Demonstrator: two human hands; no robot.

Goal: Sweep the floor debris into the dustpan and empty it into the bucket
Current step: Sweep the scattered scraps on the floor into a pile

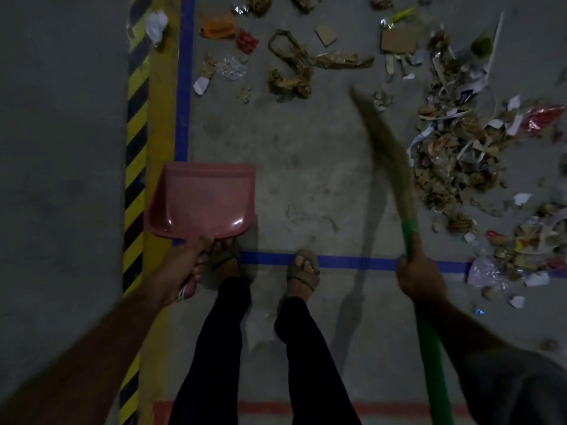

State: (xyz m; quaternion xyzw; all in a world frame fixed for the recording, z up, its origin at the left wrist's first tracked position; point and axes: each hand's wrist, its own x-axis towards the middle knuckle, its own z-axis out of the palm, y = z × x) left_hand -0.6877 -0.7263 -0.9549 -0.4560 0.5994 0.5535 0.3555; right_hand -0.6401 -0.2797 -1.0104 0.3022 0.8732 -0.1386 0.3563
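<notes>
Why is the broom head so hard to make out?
Head view: dim light throughout; the broom bristles are smeared by motion blur, while the dustpan stays sharp with small glare spots; the broom throws a long shadow on the floor; wide-angle bending at the edges.

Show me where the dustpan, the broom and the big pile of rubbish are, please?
dustpan point(204, 200): head view, middle of its pink tray.
broom point(389, 154): head view, on the blurred bristles.
pile of rubbish point(454, 154): head view, centre of the heap.
</notes>
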